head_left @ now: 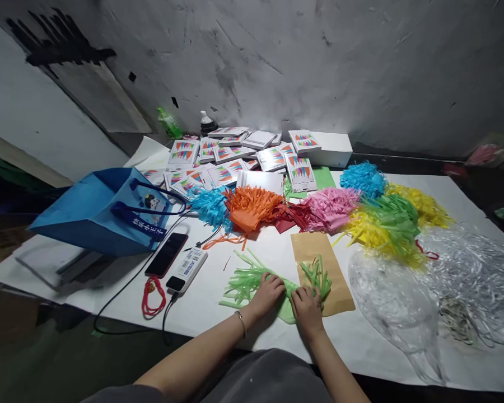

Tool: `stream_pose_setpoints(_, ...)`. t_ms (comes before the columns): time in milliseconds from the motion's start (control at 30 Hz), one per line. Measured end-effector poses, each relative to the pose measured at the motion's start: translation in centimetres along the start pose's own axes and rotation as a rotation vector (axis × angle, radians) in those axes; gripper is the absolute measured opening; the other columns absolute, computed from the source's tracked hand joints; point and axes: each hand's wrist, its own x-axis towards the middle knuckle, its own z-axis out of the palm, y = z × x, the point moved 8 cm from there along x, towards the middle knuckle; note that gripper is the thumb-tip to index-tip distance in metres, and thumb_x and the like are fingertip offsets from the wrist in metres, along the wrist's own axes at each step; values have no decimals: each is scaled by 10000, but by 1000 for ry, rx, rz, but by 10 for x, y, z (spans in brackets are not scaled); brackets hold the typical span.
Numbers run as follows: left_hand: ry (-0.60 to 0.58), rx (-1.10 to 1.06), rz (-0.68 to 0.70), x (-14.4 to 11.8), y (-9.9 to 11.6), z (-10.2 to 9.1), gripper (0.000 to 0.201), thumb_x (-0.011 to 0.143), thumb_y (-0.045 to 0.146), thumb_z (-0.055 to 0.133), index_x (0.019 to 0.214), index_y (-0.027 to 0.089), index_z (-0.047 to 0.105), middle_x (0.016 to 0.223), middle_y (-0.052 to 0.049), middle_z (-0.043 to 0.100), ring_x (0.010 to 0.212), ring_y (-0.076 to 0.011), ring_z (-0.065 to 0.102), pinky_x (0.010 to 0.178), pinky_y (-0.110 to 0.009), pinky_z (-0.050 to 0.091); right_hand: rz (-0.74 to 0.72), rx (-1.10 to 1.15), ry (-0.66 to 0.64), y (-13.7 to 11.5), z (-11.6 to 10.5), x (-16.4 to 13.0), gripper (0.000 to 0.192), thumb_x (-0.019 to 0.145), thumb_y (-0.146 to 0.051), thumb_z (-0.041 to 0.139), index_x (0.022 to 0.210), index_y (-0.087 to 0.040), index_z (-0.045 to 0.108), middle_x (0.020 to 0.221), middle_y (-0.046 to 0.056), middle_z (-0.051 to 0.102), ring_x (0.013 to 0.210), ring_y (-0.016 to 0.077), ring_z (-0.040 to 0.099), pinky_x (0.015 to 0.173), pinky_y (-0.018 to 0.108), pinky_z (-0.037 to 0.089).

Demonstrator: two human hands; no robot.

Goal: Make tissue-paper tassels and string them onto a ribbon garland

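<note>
A light green tissue-paper tassel (244, 284) lies on the white-covered table in front of me, with cut strips fanned out at the left and right and an uncut band in the middle. My left hand (270, 292) presses on the middle band with its fingers curled over the paper. Close beside it, my right hand (307, 307) also has bent fingers closed on the band, near the right-hand strips. Part of the paper is hidden under both hands. Beneath the right strips is a brown paper envelope (338, 280).
Behind the hands runs a row of fringed bundles: blue, orange (252, 207), red, pink (334, 207), yellow and green. Flat printed boxes (301, 172) pile up by the wall. Left are a blue bag (92, 207), phone (167, 254) and power bank (187, 270); right, clear plastic (395, 302).
</note>
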Motion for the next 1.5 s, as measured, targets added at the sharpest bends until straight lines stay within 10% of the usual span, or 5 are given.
stream_pose_setpoints(1200,-103,47,-337,11,-20,-10,230,893,282,540,789,157,702,909,-112,655,929,-279,560,768,-400,350,290,-163,30,31,-16,8,166,896,-214,517,839,-209,673,883,124,651,899,299,555,899,487,282)
stream_pose_setpoints(1500,-107,43,-350,14,-20,-12,195,867,280,565,792,153,692,888,-113,646,907,-288,562,785,-416,357,-57,-62,-8,1,3,11,176,859,-130,586,732,-237,641,812,2,655,927,198,541,1012,407,218)
